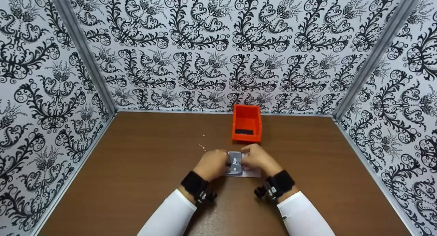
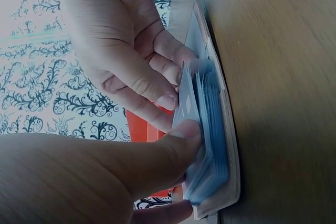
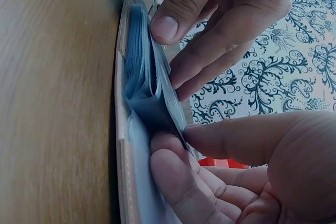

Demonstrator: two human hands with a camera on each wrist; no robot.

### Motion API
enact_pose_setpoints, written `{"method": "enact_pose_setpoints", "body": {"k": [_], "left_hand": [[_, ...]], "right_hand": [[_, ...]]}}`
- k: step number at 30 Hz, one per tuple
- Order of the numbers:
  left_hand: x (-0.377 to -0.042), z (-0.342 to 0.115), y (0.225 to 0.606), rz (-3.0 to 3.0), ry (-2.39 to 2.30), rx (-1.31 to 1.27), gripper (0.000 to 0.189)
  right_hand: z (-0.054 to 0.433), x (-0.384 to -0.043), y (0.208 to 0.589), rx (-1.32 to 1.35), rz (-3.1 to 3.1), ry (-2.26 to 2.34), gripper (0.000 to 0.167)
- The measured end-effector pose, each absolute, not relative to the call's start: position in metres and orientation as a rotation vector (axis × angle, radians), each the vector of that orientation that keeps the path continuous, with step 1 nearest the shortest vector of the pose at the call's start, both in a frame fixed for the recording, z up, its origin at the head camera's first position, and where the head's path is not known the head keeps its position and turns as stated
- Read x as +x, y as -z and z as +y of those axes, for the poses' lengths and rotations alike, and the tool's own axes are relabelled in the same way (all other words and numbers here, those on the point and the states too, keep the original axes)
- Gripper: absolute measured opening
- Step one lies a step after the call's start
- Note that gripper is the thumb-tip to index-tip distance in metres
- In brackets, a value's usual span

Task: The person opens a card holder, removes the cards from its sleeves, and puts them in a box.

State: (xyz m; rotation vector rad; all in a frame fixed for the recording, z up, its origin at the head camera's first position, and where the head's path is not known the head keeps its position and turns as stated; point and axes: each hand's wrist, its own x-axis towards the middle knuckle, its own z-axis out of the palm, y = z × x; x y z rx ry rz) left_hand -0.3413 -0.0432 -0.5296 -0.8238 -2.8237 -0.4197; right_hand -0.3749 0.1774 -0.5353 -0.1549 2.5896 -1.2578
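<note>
An open card holder [image 1: 252, 173] with a stack of clear plastic sleeves [image 2: 212, 124] lies on the wooden table. A dark grey card [image 1: 236, 162] marked "Vip" shows on top of the stack. At its left side, my left hand [image 1: 211, 164] holds the sleeves, the thumb pressed on the top one and a finger at the stack's edge. From the right, my right hand [image 1: 258, 158] pinches the edge of the top sleeve and card, thumb above and fingers beneath. The right wrist view shows this top sleeve lifted slightly off the cover.
Behind the hands stands an orange bin [image 1: 246, 118] with a dark item [image 1: 244, 131] inside. Several tiny light bits [image 1: 202, 147] lie on the table [image 1: 146, 154] to the left. Patterned walls [image 1: 205, 58] enclose the back and both sides.
</note>
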Motion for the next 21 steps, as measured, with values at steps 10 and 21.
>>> {"method": "enact_pose_setpoints", "body": {"k": [10, 21], "left_hand": [[-0.342, -0.043, 0.529, -2.848, 0.428, -0.849, 0.02], [-0.343, -0.041, 0.528, -2.867, 0.412, -0.869, 0.012]], "right_hand": [[0.18, -0.376, 0.532, -0.154, 2.555, 1.303, 0.061], [0.188, -0.377, 0.529, -0.054, 2.474, 1.439, 0.046]]}}
